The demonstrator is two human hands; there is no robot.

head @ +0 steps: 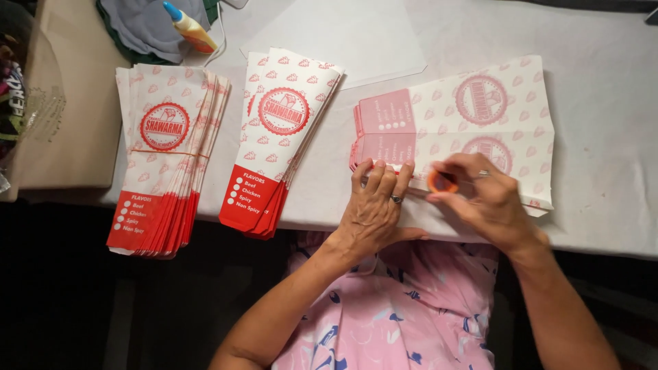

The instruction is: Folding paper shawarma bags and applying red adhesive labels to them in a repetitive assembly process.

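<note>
A white-covered tabletop (pixel 603 103) is seen. The flat stack of printed paper bags (pixel 480 116) is pressed at its near left end by the left hand (pixel 375 209), grip released; an orange cap (pixel 442 181) is pinched in the right hand (pixel 490 202). Two more bag stacks (pixel 168 157) lie left.

The person wears a pink garment (pixel 397 308) printed with blue and white floral shapes; both forearms are bare; the left hand (pixel 373 209) carries a dark ring (pixel 396 199) on one finger; the right hand (pixel 490 199) bears a ring (pixel 483 174) too.
</note>
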